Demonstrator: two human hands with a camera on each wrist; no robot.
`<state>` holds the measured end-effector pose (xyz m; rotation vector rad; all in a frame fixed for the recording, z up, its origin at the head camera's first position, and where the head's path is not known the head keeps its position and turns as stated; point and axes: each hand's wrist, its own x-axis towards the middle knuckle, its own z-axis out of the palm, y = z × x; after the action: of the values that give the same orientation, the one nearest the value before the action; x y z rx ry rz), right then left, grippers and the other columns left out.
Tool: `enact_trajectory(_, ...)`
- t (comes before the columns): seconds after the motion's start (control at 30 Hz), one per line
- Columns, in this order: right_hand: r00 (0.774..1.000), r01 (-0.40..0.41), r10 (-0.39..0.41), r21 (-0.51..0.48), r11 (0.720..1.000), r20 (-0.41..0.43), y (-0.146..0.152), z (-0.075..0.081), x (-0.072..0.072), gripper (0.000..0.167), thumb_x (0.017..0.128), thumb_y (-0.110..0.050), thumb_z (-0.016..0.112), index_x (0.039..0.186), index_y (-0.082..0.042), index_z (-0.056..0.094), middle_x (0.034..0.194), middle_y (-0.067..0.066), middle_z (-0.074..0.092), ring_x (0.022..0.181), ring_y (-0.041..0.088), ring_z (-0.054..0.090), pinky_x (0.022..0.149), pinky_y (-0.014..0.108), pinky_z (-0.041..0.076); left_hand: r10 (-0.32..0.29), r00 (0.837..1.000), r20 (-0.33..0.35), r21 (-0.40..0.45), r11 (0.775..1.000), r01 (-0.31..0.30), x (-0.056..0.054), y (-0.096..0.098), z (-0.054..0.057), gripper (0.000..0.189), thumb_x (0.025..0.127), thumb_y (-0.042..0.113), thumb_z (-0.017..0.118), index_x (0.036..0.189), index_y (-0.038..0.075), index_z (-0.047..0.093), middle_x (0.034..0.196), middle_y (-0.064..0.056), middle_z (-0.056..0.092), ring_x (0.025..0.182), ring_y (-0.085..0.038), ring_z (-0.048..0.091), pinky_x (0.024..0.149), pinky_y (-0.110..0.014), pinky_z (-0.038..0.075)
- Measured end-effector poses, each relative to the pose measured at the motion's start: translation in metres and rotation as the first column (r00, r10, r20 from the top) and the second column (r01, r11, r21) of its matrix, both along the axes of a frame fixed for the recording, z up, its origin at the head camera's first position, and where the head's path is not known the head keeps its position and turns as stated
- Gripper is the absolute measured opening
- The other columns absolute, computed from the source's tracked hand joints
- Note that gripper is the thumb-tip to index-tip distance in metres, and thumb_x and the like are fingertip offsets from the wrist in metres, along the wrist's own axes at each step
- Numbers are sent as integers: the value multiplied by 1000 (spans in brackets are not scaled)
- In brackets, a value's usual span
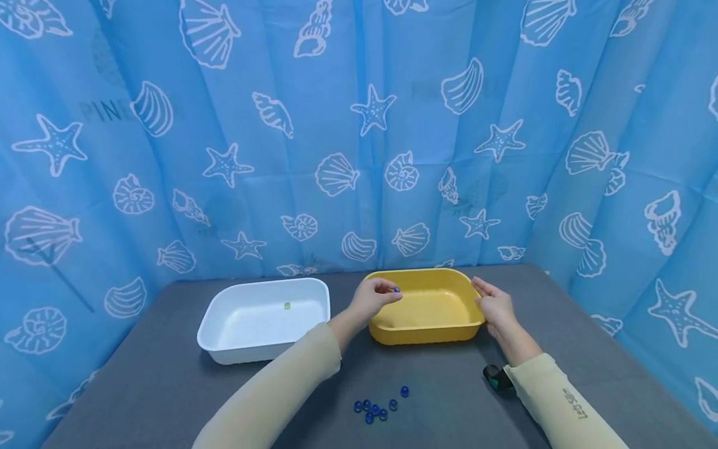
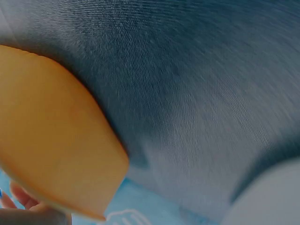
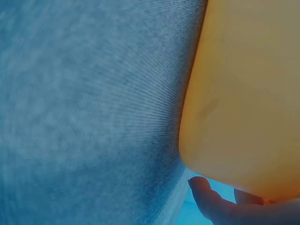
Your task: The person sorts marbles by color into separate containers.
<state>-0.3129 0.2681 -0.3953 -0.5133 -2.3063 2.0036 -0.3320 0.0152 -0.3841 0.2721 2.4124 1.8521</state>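
Observation:
Over the left end of the yellow plastic tub, my left hand pinches a small blue marble between thumb and fingertips. My right hand holds the tub by its right rim. In the right wrist view, fingertips lie along the outside of the tub wall. The left wrist view has the tub's outer side and part of the left hand at the lower left. Several loose blue marbles lie on the grey cloth in front of the tub.
A white tub stands to the left, with one small yellow-green piece inside. A black object is by the right sleeve. Behind the grey table hangs a blue shell-patterned curtain.

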Motion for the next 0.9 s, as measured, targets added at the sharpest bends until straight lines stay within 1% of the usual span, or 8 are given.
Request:
enact_trajectory(0.1,1000,-2,2,16,1000,1,0,1,1,54,101,7,29,153,-5,23,158,15,22,145,32,20,113,46,25,19,1000,18,5,1000,-19,-7,10,-5,23,86,9,75,105,-3,68,87,-4,61,81,-15,54,77,-34,51)
enact_trajectory(0.2,1000,-9,9,26,1000,-3,1,2,2,54,101,7,29,153,-5,22,157,15,21,144,33,19,113,47,25,44,998,47,-4,999,-44,-11,20,-9,21,85,11,76,102,2,70,85,-3,57,79,-15,51,67,-28,44)
enact_trajectory(0.3,1000,-22,22,32,999,-6,2,2,3,54,101,7,29,153,-4,21,157,16,20,144,35,18,112,48,25,61,995,79,-48,997,-58,-13,27,-14,17,83,11,78,97,6,70,84,-2,54,76,-16,48,62,-25,40)
enact_trajectory(0.4,999,-32,32,44,999,-5,2,2,3,53,101,6,29,153,-4,22,158,17,20,144,35,18,112,48,25,71,991,111,-104,993,-60,-16,32,-19,16,81,9,79,93,7,70,85,-4,56,73,-16,48,60,-25,40)
enact_trajectory(0.53,999,-34,35,56,998,-9,0,1,2,52,102,6,30,153,-3,23,157,18,21,144,36,19,112,49,26,89,985,150,-159,985,-65,-20,34,-24,16,79,6,81,90,7,70,93,-4,60,74,-17,49,62,-26,42)
enact_trajectory(0.6,1000,-30,30,58,998,-8,0,1,2,52,102,6,30,153,-3,23,157,18,22,144,36,20,111,49,26,99,981,167,-191,979,-66,-23,34,-26,16,77,5,81,88,8,70,94,-3,61,75,-18,50,63,-27,43)
enact_trajectory(0.73,1000,-23,23,59,998,-9,0,1,2,53,102,6,30,153,-3,23,157,18,21,144,36,20,112,49,26,113,969,219,-263,963,-53,-23,36,-27,15,76,4,82,84,9,70,87,-2,59,77,-18,51,69,-30,46)
enact_trajectory(0.9,1000,-16,16,60,998,-1,0,1,2,52,102,6,30,153,-4,23,157,17,21,144,35,19,112,48,25,130,959,252,-348,937,-35,-21,39,-26,13,76,4,82,84,8,72,83,-1,59,78,-18,52,76,-31,49)
